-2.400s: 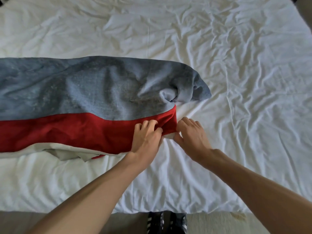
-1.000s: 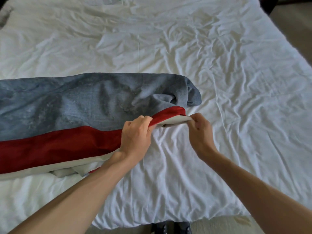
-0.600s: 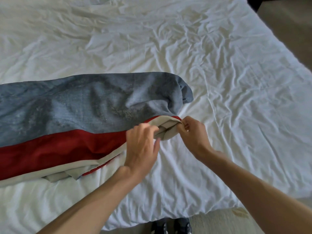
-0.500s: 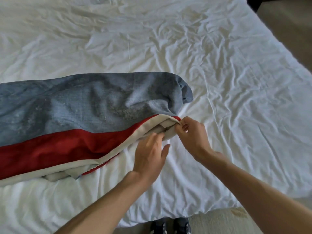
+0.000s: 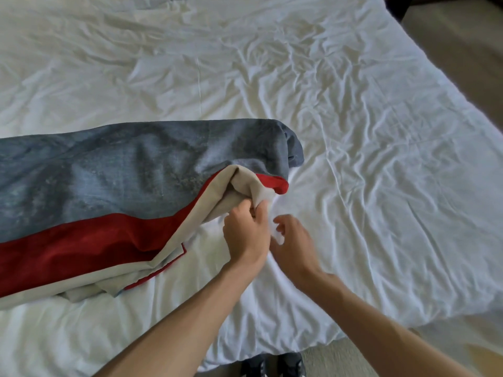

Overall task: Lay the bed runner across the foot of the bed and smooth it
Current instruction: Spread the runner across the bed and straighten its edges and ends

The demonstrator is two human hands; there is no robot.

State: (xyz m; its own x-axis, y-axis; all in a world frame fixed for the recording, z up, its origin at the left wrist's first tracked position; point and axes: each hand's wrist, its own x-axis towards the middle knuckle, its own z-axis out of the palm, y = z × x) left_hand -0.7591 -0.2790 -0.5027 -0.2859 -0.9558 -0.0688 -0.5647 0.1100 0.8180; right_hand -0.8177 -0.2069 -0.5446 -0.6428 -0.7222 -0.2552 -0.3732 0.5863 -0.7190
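The bed runner [image 5: 114,175] is blue-grey with a red band and a beige lining. It lies folded and bunched across the left half of the white bed [image 5: 353,137], near the foot. Its right end is turned up so the beige underside shows. My left hand [image 5: 246,234] pinches that beige folded edge between thumb and fingers. My right hand [image 5: 295,242] hovers just right of it, blurred, fingers curled and apart, holding no cloth.
The white duvet is heavily wrinkled, and its right half carries no runner. The bed's foot edge runs along the bottom, with my shoes [image 5: 275,365] on the carpet below. Brown floor [image 5: 462,50] lies past the bed's right side.
My right hand has let go of the runner's end and drawn back toward me. My left hand has moved right and taken hold of the beige edge, lifting it.
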